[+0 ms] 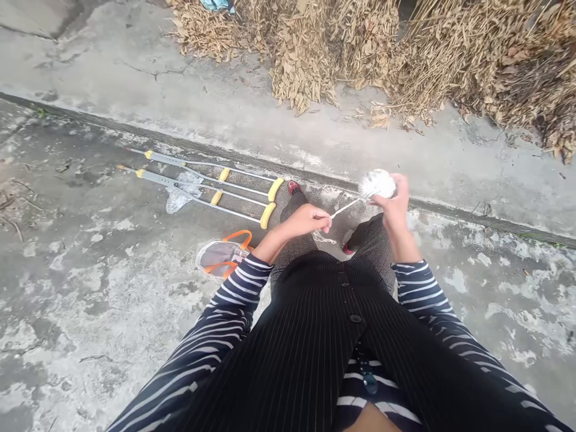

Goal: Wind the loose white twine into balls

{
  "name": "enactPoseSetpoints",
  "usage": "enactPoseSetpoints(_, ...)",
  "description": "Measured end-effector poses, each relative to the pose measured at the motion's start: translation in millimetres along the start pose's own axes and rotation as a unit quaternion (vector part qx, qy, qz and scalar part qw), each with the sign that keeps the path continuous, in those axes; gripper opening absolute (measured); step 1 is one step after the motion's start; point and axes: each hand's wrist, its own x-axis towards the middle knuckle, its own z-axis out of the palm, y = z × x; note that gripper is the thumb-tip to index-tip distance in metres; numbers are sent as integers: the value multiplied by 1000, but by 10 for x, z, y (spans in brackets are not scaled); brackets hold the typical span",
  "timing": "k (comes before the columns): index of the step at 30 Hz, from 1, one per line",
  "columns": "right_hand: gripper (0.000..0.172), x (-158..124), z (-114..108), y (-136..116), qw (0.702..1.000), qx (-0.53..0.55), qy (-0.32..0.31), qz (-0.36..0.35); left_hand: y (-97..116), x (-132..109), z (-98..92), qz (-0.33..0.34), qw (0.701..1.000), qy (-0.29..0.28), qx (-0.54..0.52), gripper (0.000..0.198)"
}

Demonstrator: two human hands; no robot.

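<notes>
In the head view my right hand [398,209] grips a fluffy white ball of string [376,182], its fingers curled around the right side. A taut white strand [346,208] runs down and left from the ball to my left hand [310,220]. The fingers of that hand are closed in a pinch on the strand's end. Both hands are in front of my body, above my legs. Some pale stringy material [324,238] shows on the ground between my feet.
Two metal crutches with yellow pads [267,215] lie on the concrete to the left, with a clear plastic bag [173,198] by them. A grey bag with orange handles [211,255] is near my left leg. Dried plants [310,60] are heaped on the raised concrete ledge [216,108].
</notes>
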Motion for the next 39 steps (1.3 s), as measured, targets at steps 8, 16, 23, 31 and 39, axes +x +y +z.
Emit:
enactPoseSetpoints(8,71,67,10,-613,991,126,-30,17,-677,153,283,-101,975,14,-198,56)
enactPoseSetpoints(16,72,134,104,-1136,985,147,-63,-71,-892,145,84,-108,978,102,-147,37)
enactPoseSetpoints(23,66,-28,280,-1143,977,124,-175,-8,-273,478,95,80,955,279,59,51)
enactPoseSetpoints(31,67,-70,365,-1023,968,116,-219,45,183,818,217,190,922,329,-66,28)
enactPoseSetpoints(39,64,49,241,-1094,969,100,-221,54,1,680,413,122,954,165,-218,31)
